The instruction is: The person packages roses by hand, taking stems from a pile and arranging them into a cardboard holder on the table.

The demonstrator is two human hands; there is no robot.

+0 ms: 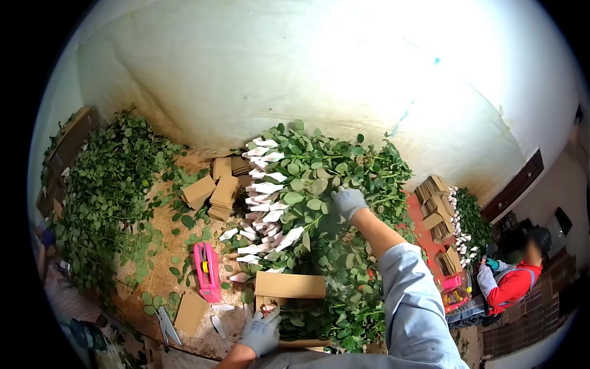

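My right hand (349,202), in a grey glove, reaches out over leafy rose stems (362,246). Its fingers curl into the foliage around stems, partly hidden by leaves. Close to me, my gloved left hand (261,333) is beside the lower end of a folded cardboard sleeve (290,285). Its fingers close near a small pale and reddish thing (267,309), which I cannot make out clearly. Flower heads in white wraps (267,187) lie in a row at the left end of the stems.
A pink stapler or tape dispenser (208,272), cardboard pieces (222,194) and a white-handled tool (166,326) lie left. More foliage (114,178) heaps at far left. To the right are cardboard stacks (434,203) on a red surface and a person in red (516,286). A pale sheet wall stands behind.
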